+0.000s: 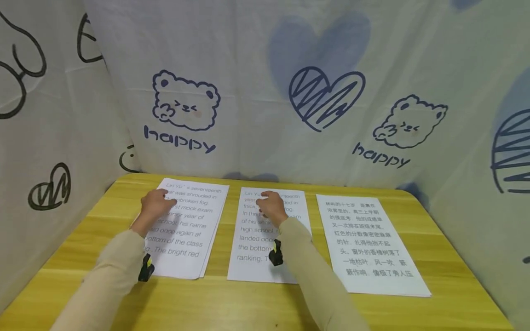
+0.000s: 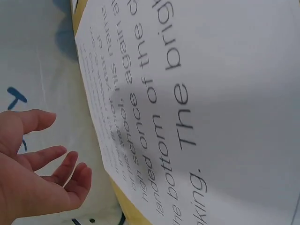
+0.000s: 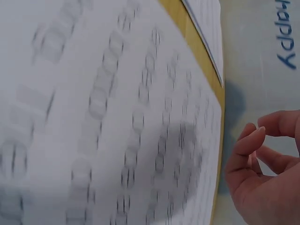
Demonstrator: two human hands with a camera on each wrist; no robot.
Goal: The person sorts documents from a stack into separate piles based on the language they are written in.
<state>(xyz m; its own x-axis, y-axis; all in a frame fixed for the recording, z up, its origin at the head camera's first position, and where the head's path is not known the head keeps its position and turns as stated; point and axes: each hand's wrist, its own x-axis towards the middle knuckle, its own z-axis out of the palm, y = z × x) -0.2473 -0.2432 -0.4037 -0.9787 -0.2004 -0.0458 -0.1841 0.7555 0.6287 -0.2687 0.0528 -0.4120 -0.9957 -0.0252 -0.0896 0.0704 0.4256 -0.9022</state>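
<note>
The left hand (image 1: 154, 205) and right hand (image 1: 272, 207) hovered over two printed English texts.
In the head view, the left hand hung over the far part of the left English-text sheets (image 1: 178, 266), which lay slightly fanned; the right hung over the far part of the middle English-text page (image 1: 248, 234). Only here did the Chinese-text page (image 1: 368, 239) show, farthest right on the wood-grain table (image 1: 198, 305), before a cloth backdrop (image 1: 256, 92) with bears and hearts. The left wrist view revealed relaxed, parted fingers with nothing between them, and a shadow across the print. The right wrist view revealed loosely curled fingers, likewise holding nothing, the thumb close to a fingertip; whether they touched could not be told. Its print was blurred.
</note>
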